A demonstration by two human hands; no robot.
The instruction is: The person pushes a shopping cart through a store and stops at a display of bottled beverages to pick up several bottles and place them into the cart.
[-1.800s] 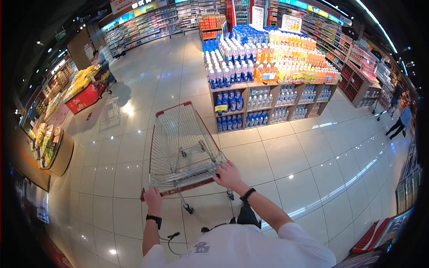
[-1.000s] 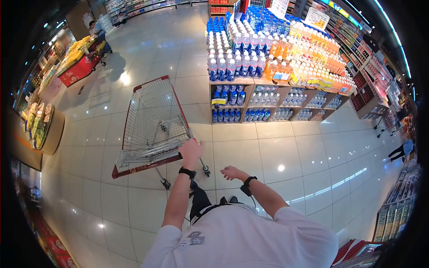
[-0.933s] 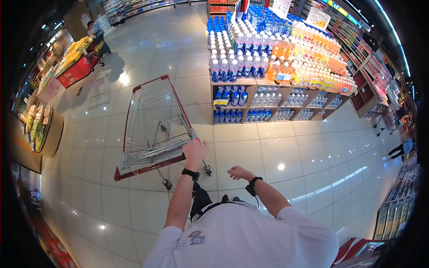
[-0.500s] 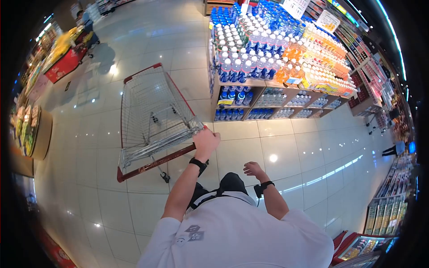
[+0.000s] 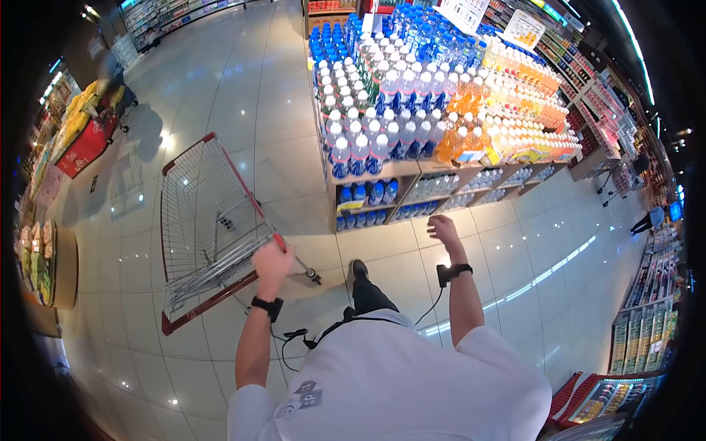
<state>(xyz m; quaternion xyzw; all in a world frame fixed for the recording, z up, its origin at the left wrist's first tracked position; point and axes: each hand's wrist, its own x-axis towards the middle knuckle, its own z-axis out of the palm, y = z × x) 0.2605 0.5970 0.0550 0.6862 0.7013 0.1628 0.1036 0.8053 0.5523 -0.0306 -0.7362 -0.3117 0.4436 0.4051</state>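
My left hand (image 5: 273, 262) is closed around the right end of the red handle of a wire shopping cart (image 5: 197, 213). The cart stands on the tiled floor ahead and to the left, and nothing shows in its basket. My right hand (image 5: 443, 228) hangs in the air, fingers loosely bent and apart, holding nothing. In the picture it lies just below the wooden display shelf (image 5: 410, 192), which is stacked with drink bottles. White-capped bottles (image 5: 359, 151) stand on the near corner, with orange drinks (image 5: 462, 141) to their right.
At the upper left a person stands behind a red display stand (image 5: 87, 147) with yellow goods. A round produce stand (image 5: 65, 257) is at the left edge. Packed shelves (image 5: 647, 334) line the right, above a red-framed case (image 5: 603, 397). Glossy floor tiles (image 5: 243, 66) run ahead.
The cart and my left hand have shifted left and down in view. The bottle display appears nearer. My right hand has swung forward, and one leg has stepped ahead.
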